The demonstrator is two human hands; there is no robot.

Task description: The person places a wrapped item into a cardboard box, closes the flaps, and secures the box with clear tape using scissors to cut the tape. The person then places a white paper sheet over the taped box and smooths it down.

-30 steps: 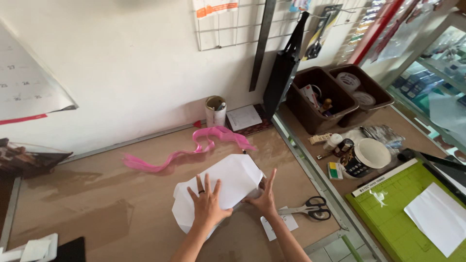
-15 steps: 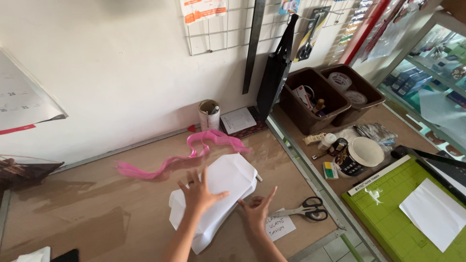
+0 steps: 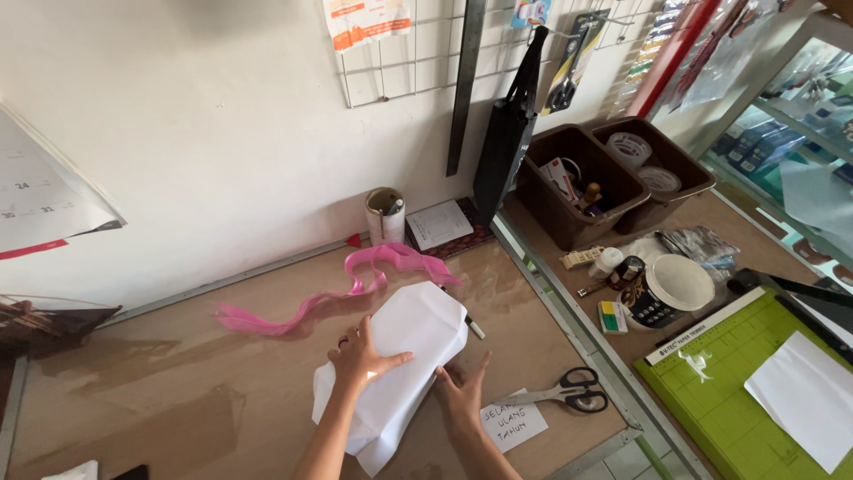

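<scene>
A bundle wrapped in white paper lies on the brown tabletop. My left hand rests flat on its left side, fingers spread. My right hand presses against the bundle's lower right edge, fingers apart. A pink ribbon trails across the table just behind the bundle. A pen pokes out from under the paper's right side.
Scissors and a small handwritten note lie to the right of my hands. A cup of pens stands at the wall. Brown bins, a green cutting mat and a white lid fill the right counter.
The white bundle has turned and shifted slightly right. My left hand moved onto its upper left side, and my right hand slid down to its lower right edge.
</scene>
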